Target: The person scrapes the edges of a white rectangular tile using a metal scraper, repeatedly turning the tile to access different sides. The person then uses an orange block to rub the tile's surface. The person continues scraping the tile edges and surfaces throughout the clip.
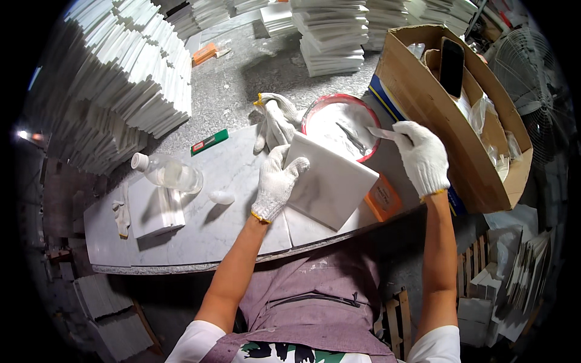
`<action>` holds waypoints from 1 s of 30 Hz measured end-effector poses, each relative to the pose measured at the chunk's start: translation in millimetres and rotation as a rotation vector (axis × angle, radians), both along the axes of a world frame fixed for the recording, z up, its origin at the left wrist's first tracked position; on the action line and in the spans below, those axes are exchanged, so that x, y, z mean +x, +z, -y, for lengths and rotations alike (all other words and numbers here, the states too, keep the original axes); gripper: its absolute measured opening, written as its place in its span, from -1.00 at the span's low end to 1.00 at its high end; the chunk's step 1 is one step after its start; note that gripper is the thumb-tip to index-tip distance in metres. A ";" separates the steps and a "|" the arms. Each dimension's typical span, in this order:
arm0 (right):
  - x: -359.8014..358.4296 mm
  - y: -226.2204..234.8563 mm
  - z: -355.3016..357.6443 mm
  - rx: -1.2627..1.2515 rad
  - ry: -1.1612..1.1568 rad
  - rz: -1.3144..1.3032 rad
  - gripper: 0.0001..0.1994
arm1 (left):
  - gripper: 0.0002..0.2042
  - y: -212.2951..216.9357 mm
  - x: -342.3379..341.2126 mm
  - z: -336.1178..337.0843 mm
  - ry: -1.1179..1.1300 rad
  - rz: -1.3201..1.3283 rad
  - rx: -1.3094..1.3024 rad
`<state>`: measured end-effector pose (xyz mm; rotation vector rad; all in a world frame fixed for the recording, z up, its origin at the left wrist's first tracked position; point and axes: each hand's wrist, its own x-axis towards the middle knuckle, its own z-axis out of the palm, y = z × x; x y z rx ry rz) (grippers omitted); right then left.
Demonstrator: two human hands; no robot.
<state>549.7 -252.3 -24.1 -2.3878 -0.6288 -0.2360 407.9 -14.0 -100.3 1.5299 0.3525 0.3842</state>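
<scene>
1. Now the left hand [275, 184] was clamped on the pale square tile [333, 181], thumb over its face and the other fingers mostly hidden at the edge, a grip that probably kept the broad face open to the right hand [423, 156]
2. And that right hand, across the tile, was closed round a thin blade [382, 133], pointing leftward by the rim of the red-rimmed tub [339, 97]
3. Handy spot, that tub of white stuff: just beyond the tile, between the two hands, likely placed for a short reach
4. Just below the right hand's blade, an orange box [384, 198] peeked out from behind the tile; whether the two touched, I couldn't tell
5. Beyond the left hand lay spare gloves [278, 124], while a bottle [172, 173] leaned on a small tile stack [154, 209] well to its left, perhaps to leave elbow room
6. Right of the right hand, a cardboard carton [502, 187] held loose bits, seemingly within easy reach
</scene>
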 end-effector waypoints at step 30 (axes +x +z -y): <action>-34.1 -36.9 -28.5 0.466 0.066 -0.621 -0.75 | -0.55 -3.9 -23.5 11.5 0.111 0.086 0.050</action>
